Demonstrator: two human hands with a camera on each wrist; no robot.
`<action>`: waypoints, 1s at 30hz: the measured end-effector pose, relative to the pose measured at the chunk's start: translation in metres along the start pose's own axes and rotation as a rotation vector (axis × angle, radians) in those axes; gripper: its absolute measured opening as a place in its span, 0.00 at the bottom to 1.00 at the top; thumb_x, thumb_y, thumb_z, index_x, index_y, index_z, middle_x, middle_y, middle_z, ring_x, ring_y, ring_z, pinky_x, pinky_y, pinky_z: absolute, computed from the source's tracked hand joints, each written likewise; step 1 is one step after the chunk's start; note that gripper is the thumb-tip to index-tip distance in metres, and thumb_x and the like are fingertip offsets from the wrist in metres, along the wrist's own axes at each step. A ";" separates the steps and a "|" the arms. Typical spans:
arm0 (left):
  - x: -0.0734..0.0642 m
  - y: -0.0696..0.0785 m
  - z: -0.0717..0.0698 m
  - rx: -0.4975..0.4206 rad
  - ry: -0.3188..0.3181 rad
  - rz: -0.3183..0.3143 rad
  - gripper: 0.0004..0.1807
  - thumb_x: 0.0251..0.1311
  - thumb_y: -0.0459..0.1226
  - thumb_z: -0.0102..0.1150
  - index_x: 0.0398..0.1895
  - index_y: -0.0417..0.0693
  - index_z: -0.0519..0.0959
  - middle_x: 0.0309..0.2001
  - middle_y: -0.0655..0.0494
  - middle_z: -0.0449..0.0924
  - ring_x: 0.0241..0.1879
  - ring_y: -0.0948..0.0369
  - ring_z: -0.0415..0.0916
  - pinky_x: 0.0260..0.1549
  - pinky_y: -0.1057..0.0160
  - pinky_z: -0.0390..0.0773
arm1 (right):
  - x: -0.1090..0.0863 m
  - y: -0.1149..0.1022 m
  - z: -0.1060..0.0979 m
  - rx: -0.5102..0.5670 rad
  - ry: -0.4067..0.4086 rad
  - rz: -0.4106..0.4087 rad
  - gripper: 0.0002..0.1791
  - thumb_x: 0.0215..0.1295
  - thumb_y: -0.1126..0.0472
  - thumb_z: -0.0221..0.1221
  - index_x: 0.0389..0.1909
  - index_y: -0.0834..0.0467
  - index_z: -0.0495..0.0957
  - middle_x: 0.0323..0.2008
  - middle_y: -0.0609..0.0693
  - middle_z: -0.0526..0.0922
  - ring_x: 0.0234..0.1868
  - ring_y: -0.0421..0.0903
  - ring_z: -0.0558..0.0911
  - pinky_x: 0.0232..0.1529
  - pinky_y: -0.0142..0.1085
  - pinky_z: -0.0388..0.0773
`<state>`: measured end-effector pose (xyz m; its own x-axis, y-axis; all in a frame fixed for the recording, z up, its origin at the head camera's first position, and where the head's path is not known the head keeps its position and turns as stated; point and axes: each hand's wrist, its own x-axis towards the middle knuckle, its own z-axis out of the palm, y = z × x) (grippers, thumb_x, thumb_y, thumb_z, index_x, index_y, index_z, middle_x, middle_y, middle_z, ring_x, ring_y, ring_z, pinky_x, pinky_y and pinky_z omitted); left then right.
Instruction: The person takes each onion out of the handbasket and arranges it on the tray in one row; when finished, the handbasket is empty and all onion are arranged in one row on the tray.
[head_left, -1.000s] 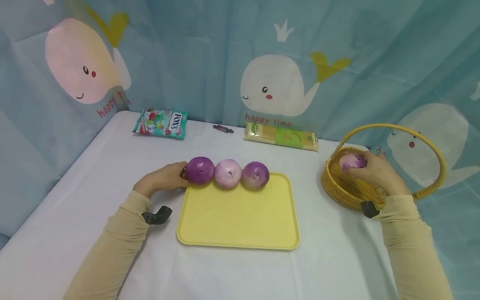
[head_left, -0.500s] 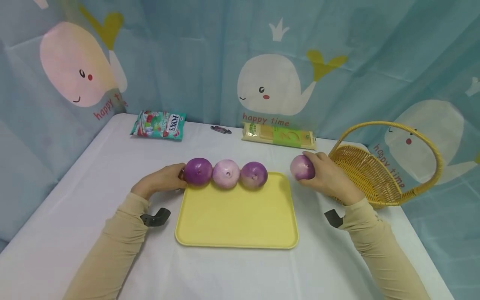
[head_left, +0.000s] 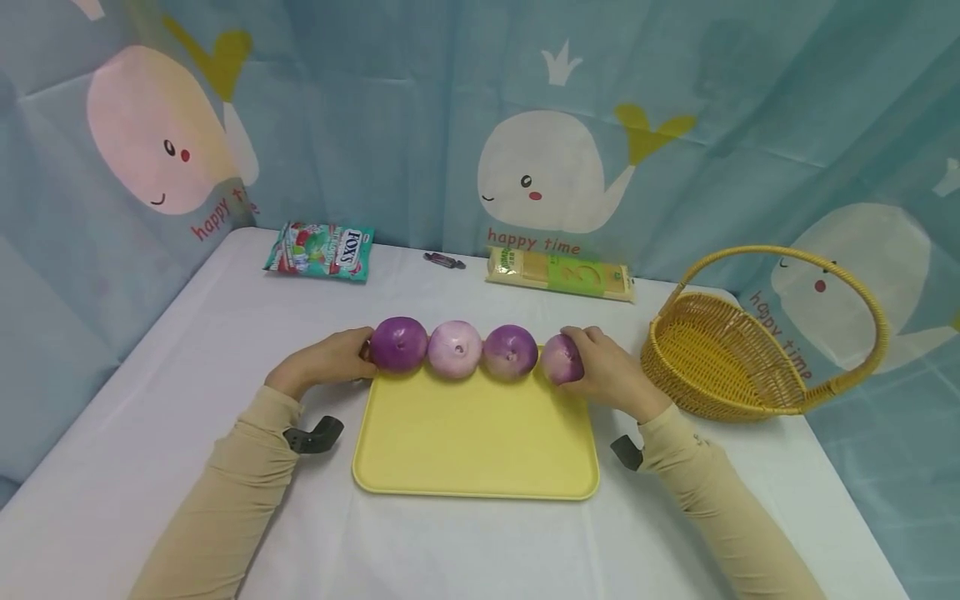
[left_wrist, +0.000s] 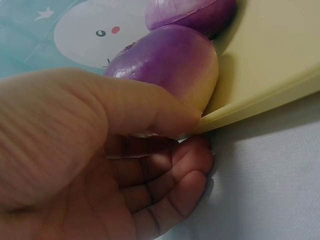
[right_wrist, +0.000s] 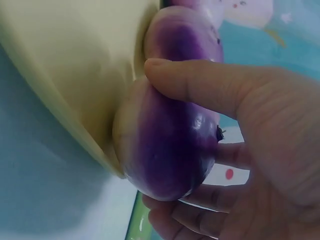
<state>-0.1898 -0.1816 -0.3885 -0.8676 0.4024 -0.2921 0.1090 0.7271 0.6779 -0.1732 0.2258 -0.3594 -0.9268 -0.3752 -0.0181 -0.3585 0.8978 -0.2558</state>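
Note:
My right hand (head_left: pixel 611 373) grips a round purple-and-white onion (head_left: pixel 562 360) over the back right corner of the yellow tray (head_left: pixel 480 442). Its thumb lies across one side in the right wrist view, with the other fingers around the far side. Three more onions line the tray's back edge: a deep purple one (head_left: pixel 399 344), a pale one (head_left: pixel 454 349) and a two-toned one (head_left: pixel 511 352). At the back left corner, my left hand (head_left: pixel 330 360) pinches the tray rim (left_wrist: pixel 212 121), thumb against the nearest onion (left_wrist: pixel 172 62), fingers curled beneath.
A yellow wicker basket (head_left: pixel 678 392) with a tall handle stands to the right of the tray. Along the back of the table lie a green candy bag (head_left: pixel 321 251), a small wrapped candy (head_left: pixel 444 261) and a long yellow-green packet (head_left: pixel 561 273). A whale-print curtain hangs behind.
My right hand has lifted an onion out of the basket and carried it left to the tray, beside the row of three. The left hand has stayed at the tray's corner.

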 end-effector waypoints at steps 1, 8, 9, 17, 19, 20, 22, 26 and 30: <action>0.000 0.000 0.000 0.000 -0.001 0.001 0.14 0.54 0.34 0.60 0.42 0.40 0.70 0.29 0.51 0.73 0.28 0.58 0.69 0.28 0.63 0.70 | 0.000 -0.001 0.001 0.000 0.005 -0.001 0.47 0.48 0.53 0.73 0.69 0.59 0.63 0.56 0.66 0.74 0.54 0.61 0.79 0.54 0.56 0.77; 0.000 -0.002 0.001 -0.017 -0.001 0.007 0.14 0.54 0.35 0.60 0.41 0.40 0.70 0.30 0.51 0.73 0.28 0.58 0.70 0.28 0.62 0.71 | 0.002 -0.004 0.006 0.001 0.005 -0.001 0.51 0.47 0.52 0.74 0.71 0.59 0.60 0.57 0.67 0.73 0.54 0.62 0.79 0.55 0.55 0.77; 0.000 -0.002 0.001 -0.019 0.000 0.007 0.14 0.54 0.35 0.61 0.40 0.40 0.70 0.29 0.51 0.73 0.28 0.58 0.70 0.28 0.62 0.71 | 0.002 -0.003 0.007 0.004 0.004 0.004 0.52 0.47 0.51 0.74 0.72 0.59 0.60 0.58 0.67 0.72 0.55 0.62 0.79 0.56 0.55 0.76; -0.001 -0.004 -0.001 -0.006 0.001 -0.002 0.14 0.54 0.35 0.60 0.41 0.40 0.70 0.29 0.51 0.73 0.28 0.58 0.70 0.28 0.62 0.71 | 0.005 -0.003 0.009 0.008 0.004 0.002 0.53 0.47 0.49 0.74 0.73 0.56 0.58 0.59 0.65 0.72 0.55 0.60 0.78 0.55 0.54 0.77; -0.001 -0.004 -0.001 -0.003 0.006 0.000 0.14 0.54 0.35 0.60 0.41 0.40 0.70 0.29 0.51 0.73 0.27 0.58 0.70 0.28 0.62 0.71 | 0.006 -0.004 0.009 0.010 -0.002 0.002 0.54 0.48 0.49 0.74 0.74 0.56 0.57 0.60 0.65 0.72 0.56 0.61 0.78 0.55 0.54 0.77; -0.001 -0.005 -0.001 -0.003 0.007 0.001 0.14 0.54 0.35 0.60 0.41 0.40 0.70 0.29 0.51 0.73 0.27 0.58 0.70 0.28 0.63 0.71 | 0.006 -0.004 0.009 0.010 -0.002 -0.002 0.54 0.48 0.48 0.74 0.74 0.56 0.57 0.60 0.65 0.72 0.56 0.61 0.78 0.55 0.55 0.77; -0.001 -0.005 0.000 -0.003 0.008 0.006 0.14 0.54 0.35 0.60 0.40 0.40 0.70 0.29 0.51 0.73 0.27 0.59 0.70 0.28 0.63 0.71 | 0.006 -0.004 0.009 0.012 0.000 -0.004 0.54 0.47 0.48 0.74 0.74 0.56 0.57 0.60 0.66 0.71 0.56 0.61 0.77 0.55 0.55 0.76; -0.003 -0.004 0.000 -0.009 0.001 0.017 0.13 0.54 0.35 0.61 0.40 0.40 0.70 0.28 0.52 0.73 0.27 0.59 0.70 0.28 0.63 0.71 | 0.004 -0.005 0.007 0.016 0.008 0.005 0.56 0.45 0.46 0.74 0.74 0.55 0.56 0.61 0.66 0.71 0.58 0.63 0.76 0.56 0.57 0.75; -0.007 -0.003 -0.005 0.016 -0.019 0.028 0.20 0.57 0.37 0.61 0.50 0.36 0.71 0.33 0.49 0.76 0.29 0.59 0.72 0.30 0.63 0.74 | 0.000 -0.003 -0.002 0.051 -0.001 0.042 0.56 0.48 0.44 0.72 0.75 0.54 0.53 0.65 0.66 0.68 0.64 0.65 0.72 0.61 0.59 0.71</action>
